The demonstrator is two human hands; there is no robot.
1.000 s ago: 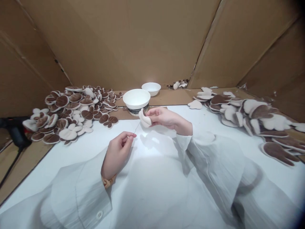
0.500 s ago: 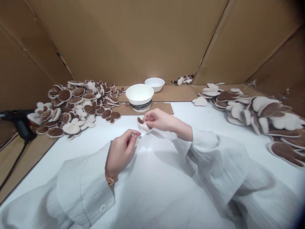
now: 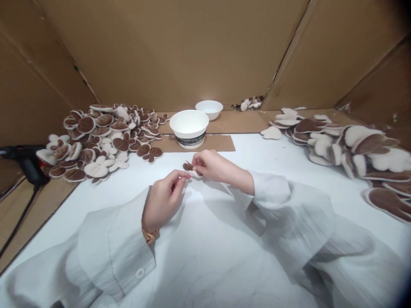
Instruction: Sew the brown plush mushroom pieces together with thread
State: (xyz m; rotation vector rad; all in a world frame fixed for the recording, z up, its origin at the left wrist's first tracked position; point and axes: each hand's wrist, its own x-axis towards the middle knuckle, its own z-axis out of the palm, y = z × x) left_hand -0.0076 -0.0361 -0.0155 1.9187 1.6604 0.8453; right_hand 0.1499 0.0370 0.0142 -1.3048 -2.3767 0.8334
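Observation:
Over the middle of the white table, my right hand point(image 3: 212, 164) pinches a small brown-and-cream plush piece point(image 3: 188, 166) between thumb and fingers. Part of the piece is hidden behind those fingers. My left hand point(image 3: 165, 196) is closed, its thumb and forefinger pressed together right at the piece's near left edge. Whatever lies between the left fingertips is too small to make out. A thin brown bit sticks up beside the right fingertips.
A heap of brown-and-cream plush pieces point(image 3: 96, 169) lies left, larger flat ones point(image 3: 321, 145) right. Behind my hands stand a white bowl wound with black thread point(image 3: 189, 122) and a second white bowl point(image 3: 210, 109). A black glue gun point(image 3: 30, 164) sits far left. Cardboard walls point(image 3: 180, 51) enclose the table.
My right hand has turned and moved slightly down and left with the plush piece. The piece now shows more brown and sits closer to my left fingertips, which barely moved.

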